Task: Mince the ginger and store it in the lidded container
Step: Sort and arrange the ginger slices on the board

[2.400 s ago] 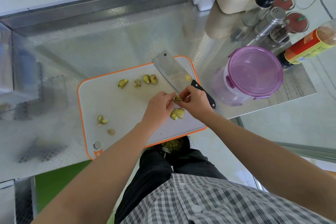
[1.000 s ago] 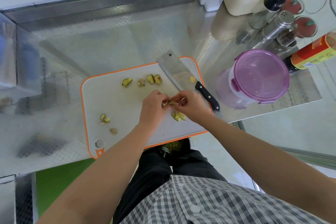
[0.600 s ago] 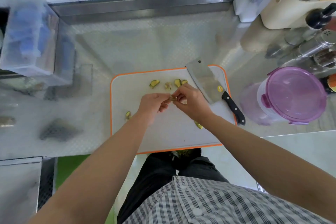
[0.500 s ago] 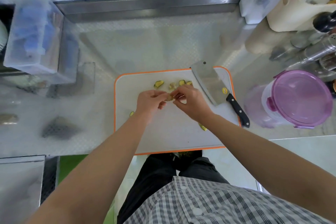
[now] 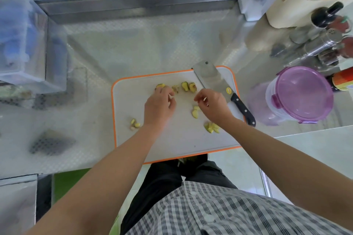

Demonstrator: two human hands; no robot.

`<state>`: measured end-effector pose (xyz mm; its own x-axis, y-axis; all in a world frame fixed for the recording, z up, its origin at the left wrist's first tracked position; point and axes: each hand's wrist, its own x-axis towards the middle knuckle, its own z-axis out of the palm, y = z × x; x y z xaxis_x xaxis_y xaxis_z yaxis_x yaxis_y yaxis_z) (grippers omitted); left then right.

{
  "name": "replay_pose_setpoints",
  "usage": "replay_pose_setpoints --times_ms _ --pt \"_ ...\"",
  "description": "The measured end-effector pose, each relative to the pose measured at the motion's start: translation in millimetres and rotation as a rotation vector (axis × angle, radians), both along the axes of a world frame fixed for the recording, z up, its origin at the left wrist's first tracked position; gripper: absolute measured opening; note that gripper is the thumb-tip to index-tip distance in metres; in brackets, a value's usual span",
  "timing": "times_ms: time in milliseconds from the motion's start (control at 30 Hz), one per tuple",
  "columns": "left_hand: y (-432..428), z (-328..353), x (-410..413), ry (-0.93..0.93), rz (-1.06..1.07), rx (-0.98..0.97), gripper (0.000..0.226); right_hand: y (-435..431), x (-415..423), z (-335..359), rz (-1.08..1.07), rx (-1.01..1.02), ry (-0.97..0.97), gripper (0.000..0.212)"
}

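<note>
1. Head view, layout: a white, orange-rimmed board [image 5: 172, 139] lies on the steel bench [image 5: 133, 47], close to the bench's near edge.
2. Ginger [image 5: 185, 87]: it is all on the board, cut into chunks and not yet minced.
   - A far row [image 5: 192, 87] of a few pieces runs along the far side.
   - Some left bits [image 5: 134, 123] sit near the left rim.
   - A loose piece [image 5: 195, 112] lies mid-board, beside the right wrist.
   - A near heap [image 5: 211, 127] is partly under the right forearm.
3. Left hand [image 5: 159, 105]: it is over the board with its knuckles up and its fingers curled down at the left end of the far row. The fingertips are touching or just beside the leftmost piece. I cannot tell whether its grip has closed on anything.
4. Right hand [image 5: 213, 105]: it is apart from the left hand and raised a little above the board. Thumb and forefinger are drawn close together and the other fingers are curled. A pale speck shows at the fingertips, but it is too small to tell whether the grip holds it.
5. Cleaver [image 5: 210, 77]: it lies flat on the board's far right corner. The blade points away and the black handle runs over the right rim. Neither hand touches it.
6. Container [image 5: 275, 105]: it stands on the bench right of the board, near the cleaver's handle end, with its purple lid [image 5: 303, 93] on.
7. Behind the container, bottles [image 5: 324, 15] and shakers crowd the far right corner.
</note>
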<state>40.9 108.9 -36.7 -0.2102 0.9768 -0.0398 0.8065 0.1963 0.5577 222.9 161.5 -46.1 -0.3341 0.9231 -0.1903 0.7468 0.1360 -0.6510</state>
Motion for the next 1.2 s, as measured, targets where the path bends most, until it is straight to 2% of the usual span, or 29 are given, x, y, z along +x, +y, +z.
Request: replay_pose_setpoints --times_ms 67,133,300,367,500,633,767,900,1033,1133,1200 --pt "-3 -3 17 -0.017 -0.216 -0.051 0.015 -4 17 2 -0.017 -0.052 -0.039 0.016" --pt "-5 -7 34 -0.026 -0.335 -0.104 0.021 -11 35 4 -0.031 -0.093 -0.072 0.013" --pt "-8 -14 62 0.046 -0.332 -0.165 0.033 -36 66 5 0.012 -0.170 -0.150 0.022" --pt "-8 -15 63 0.032 -0.298 -0.161 0.032 -47 72 0 0.066 -0.110 -0.168 0.028" --pt "-8 -10 65 0.022 -0.308 -0.167 0.026 -49 72 -5 0.057 -0.112 -0.172 0.023" --pt "-15 -6 69 -0.023 -0.436 -0.179 0.021 -48 73 -2 0.032 -0.162 -0.139 0.022" --pt "-17 -7 78 0.059 -0.588 -0.247 0.030 -49 73 -3 -0.009 -0.177 -0.121 0.023" --pt "-16 -8 82 0.069 -0.541 -0.239 0.018 -47 77 -2 -0.058 -0.260 -0.030 0.019" --pt "-16 -10 75 -0.058 -0.392 -0.191 0.009 -42 80 5 -0.185 -0.248 0.107 0.014" --pt "-16 -10 66 -0.147 -0.245 -0.163 0.009 -41 71 12 -0.136 -0.305 0.119 0.013" --pt "-17 -10 62 -0.142 -0.216 -0.197 0.010 -46 60 11 -0.086 -0.366 0.086 0.014"
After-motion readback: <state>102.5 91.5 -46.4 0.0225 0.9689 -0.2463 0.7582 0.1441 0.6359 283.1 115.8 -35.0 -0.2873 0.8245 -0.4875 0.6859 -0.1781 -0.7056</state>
